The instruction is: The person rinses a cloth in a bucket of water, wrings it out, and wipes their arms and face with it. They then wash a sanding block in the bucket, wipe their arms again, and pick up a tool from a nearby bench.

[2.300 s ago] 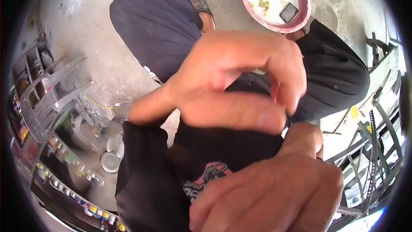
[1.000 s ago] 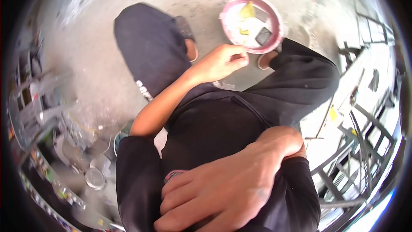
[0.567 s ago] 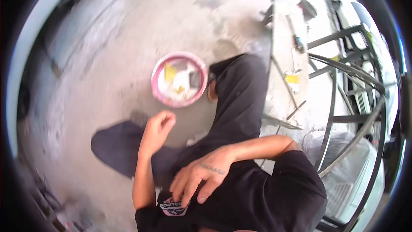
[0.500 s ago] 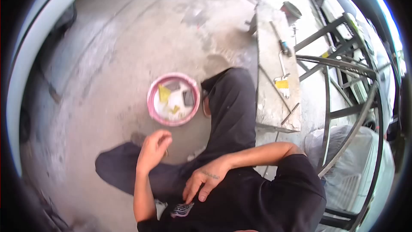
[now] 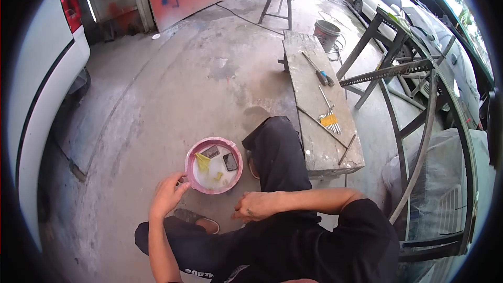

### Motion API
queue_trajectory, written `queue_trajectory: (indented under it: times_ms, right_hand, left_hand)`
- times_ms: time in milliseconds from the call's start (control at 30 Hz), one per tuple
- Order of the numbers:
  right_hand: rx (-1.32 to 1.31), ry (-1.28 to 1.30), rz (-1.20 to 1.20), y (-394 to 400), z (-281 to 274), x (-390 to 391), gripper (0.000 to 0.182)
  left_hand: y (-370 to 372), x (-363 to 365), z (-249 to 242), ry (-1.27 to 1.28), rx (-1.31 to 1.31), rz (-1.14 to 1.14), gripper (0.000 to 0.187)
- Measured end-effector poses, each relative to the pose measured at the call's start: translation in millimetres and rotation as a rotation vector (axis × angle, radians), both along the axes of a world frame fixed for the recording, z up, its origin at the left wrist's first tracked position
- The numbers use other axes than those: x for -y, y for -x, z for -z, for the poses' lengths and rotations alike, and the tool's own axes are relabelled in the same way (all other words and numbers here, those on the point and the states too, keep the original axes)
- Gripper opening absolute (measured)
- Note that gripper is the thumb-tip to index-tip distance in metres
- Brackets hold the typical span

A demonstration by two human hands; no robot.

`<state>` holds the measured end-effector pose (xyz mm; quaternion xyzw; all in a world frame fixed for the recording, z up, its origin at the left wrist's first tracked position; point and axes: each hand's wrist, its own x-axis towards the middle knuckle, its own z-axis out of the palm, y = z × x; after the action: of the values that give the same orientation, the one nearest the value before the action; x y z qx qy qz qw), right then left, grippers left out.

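A round pink basin [image 5: 238, 170] stands on the floor in front of me, with whitish liquid inside. In it lie a yellow cloth-like piece [image 5: 202, 162], a smaller yellowish scrap [image 5: 218, 176] and two dark rectangular blocks [image 5: 229, 162]. My left hand [image 5: 168, 194] is at the basin's left rim, fingers bent and thumb apart, nothing visible between them. Below the basin's right side, my right hand [image 5: 257, 205] hangs over my lap with its back turned up; its curled fingers are mostly hidden.
To my right stands a low worn bench [image 5: 325, 152] holding a screwdriver-like tool [image 5: 324, 77], metal rods and a hex key set [image 5: 330, 120]. Beyond it are a bucket [image 5: 327, 34] and a black metal frame [image 5: 403, 68]. A white vehicle [image 5: 42, 99] borders the left.
The view has tilted up, showing more of the floor ahead. My left hand has reached forward to the basin's rim; my right hand has lifted off my shirt and its fingers have curled.
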<state>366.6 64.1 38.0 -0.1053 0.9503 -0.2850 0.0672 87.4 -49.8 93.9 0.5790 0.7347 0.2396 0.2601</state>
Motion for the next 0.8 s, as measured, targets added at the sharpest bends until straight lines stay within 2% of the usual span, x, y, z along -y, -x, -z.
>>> queue_trajectory:
  times_ms: [133,200,267,333,400,467,533,600,733,800]
  right_hand:
    - [0.1,-0.049,-0.037,-0.6,1.2,4.8,0.035]
    - [-0.037,0.003,0.002,1.3,8.1,4.8,0.025]
    - [-0.111,-0.053,0.021,9.1,10.7,1.4,0.021]
    - [-0.319,0.021,0.053,18.0,-0.6,-7.1,0.018]
    - [-0.382,0.056,0.107,27.4,-9.2,-18.3,0.017]
    - [-0.451,0.086,0.167,30.2,-22.4,-34.5,0.016]
    - [-0.471,0.093,0.278,27.2,-35.9,-52.7,0.026]
    - [-0.504,0.069,0.363,18.3,-40.7,-75.5,0.022]
    - [-0.721,-0.127,0.696,-16.4,-61.3,-131.7,0.021]
    - [-0.723,-0.238,0.926,-49.1,-57.6,-167.8,0.017]
  left_hand:
    - [11.9,4.3,27.6,0.04,-0.006,-0.027,0.036]
    - [17.0,6.2,45.8,0.075,0.043,-0.014,0.035]
    - [22.9,7.7,63.8,0.081,0.094,-0.023,0.034]
    - [32.0,13.0,84.7,0.122,0.087,-0.052,0.034]
    - [41.6,15.0,95.0,0.245,-0.044,-0.069,0.034]
    - [42.4,11.7,98.2,0.255,-0.064,-0.065,0.034]
    - [42.8,8.5,101.1,0.266,-0.086,-0.043,0.034]
    - [44.8,-1.2,103.6,0.286,-0.081,0.008,0.036]
    - [60.6,-24.2,75.1,0.355,0.007,0.036,0.038]
    - [89.5,-32.1,66.1,0.232,-0.192,0.063,0.039]
